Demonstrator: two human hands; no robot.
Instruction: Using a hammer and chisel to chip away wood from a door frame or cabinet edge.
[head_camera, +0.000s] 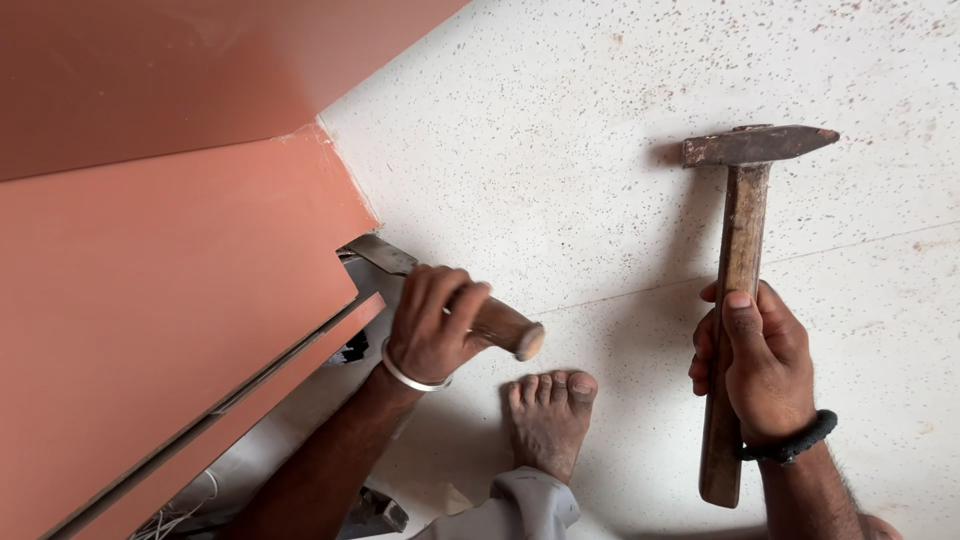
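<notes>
step: chisel set, pre-strike | your left hand closed on chisel, tip under terracotta panel edge | right hand gripping hammer, raised | nxt: needs square blow on chisel butt, foot near

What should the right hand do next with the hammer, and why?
Probably swing the hammer onto the chisel's wooden end: the left hand holds the chisel's blade against the red board's edge, and the right hand holds the hammer raised, apart.

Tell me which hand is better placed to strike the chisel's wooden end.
Probably the right hand: it grips the hammer with the head raised and free. The left hand is wrapped around the chisel, its blade set against the reddish panel.
</notes>
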